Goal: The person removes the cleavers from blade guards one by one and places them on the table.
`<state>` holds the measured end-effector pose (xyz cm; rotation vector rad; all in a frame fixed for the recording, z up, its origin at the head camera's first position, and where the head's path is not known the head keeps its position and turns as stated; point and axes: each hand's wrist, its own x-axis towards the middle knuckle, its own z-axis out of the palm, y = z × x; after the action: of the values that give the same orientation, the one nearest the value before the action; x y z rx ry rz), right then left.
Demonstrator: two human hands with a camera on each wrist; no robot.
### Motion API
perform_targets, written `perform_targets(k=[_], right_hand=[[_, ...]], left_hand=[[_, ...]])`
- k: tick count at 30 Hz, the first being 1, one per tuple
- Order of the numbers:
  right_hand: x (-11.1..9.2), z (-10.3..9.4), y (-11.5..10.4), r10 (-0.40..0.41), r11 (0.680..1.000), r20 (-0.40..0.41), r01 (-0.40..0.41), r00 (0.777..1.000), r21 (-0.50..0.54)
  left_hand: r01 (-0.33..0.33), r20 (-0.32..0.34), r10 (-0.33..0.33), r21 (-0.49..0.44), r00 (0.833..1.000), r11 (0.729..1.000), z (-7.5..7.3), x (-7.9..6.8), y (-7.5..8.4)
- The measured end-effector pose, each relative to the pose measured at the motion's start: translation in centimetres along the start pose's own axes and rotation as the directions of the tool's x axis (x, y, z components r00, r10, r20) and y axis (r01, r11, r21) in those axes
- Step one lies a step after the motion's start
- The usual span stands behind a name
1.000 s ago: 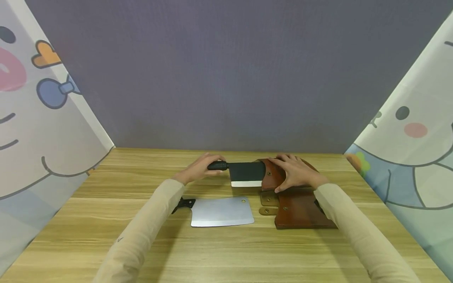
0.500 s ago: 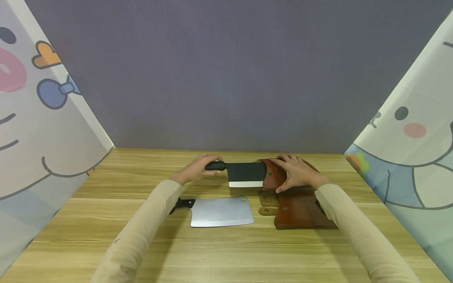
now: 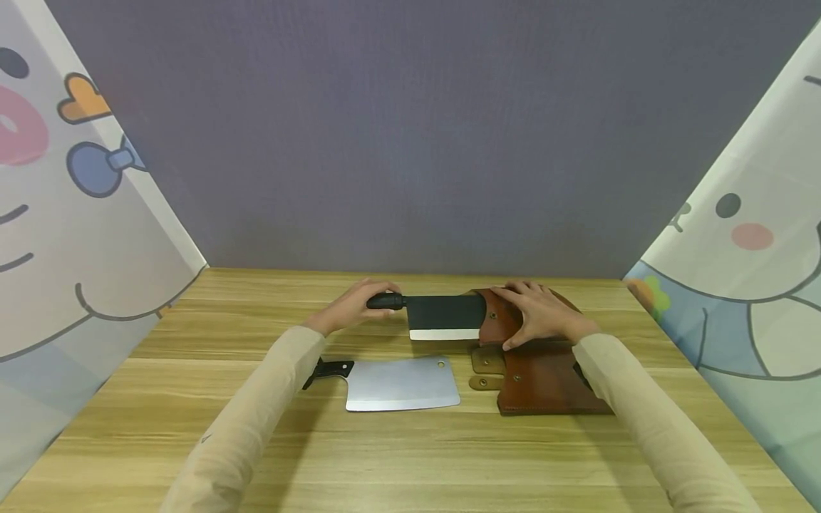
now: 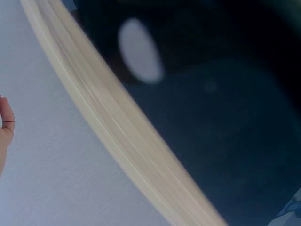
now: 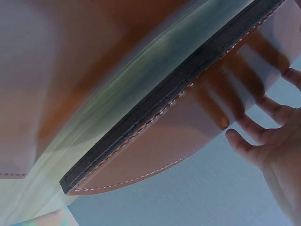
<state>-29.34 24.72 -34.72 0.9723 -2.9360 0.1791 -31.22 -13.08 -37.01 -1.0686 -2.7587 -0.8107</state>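
My left hand point(image 3: 355, 306) grips the black handle point(image 3: 385, 301) of a cleaver with a dark blade point(image 3: 445, 313) and a bright cutting edge. The blade's far end is hidden inside a brown leather knife sheath point(image 3: 492, 325). Across that sheath my right hand point(image 3: 539, 313) lies, thumb at the near side and fingers over the far side, holding it. In the right wrist view, the fingertips point(image 5: 231, 134) meet the shiny leather of the sheath point(image 5: 155, 150), near its stitched edge. Only a bit of the left hand point(image 4: 5, 123) shows in the left wrist view.
Closer to me lies a second cleaver point(image 3: 403, 385) with a silver blade and black handle, below the left forearm. A second leather sheath point(image 3: 550, 381) with two snap straps point(image 3: 486, 382) lies to its right, partly under the right forearm. A grey panel point(image 3: 417, 142) stands behind the wooden table point(image 3: 410, 456).
My left hand has drawn slightly left with the cleaver, and more of the dark blade shows outside the sheath. The right hand and its sheath have shifted only slightly right.
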Motion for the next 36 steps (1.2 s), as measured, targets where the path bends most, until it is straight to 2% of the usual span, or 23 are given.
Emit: perform_targets(k=[23,30,36], right_hand=[[-0.4,-0.2,0.5,0.02,1.0,0.017,-0.02,1.0,0.018],[-0.4,-0.2,0.7,0.016,1.0,0.012,-0.016,1.0,-0.005],[-0.5,-0.2,0.7,0.019,1.0,0.013,-0.019,1.0,0.003]], left_hand=[[0.019,0.001,-0.019,-0.06,1.0,0.998,-0.5,-0.7,-1.2],[0.049,0.009,-0.049,-0.078,0.999,0.996,-0.7,-1.0,-1.5],[0.043,0.013,-0.042,-0.083,0.999,0.996,-1.0,-1.2,-1.7]])
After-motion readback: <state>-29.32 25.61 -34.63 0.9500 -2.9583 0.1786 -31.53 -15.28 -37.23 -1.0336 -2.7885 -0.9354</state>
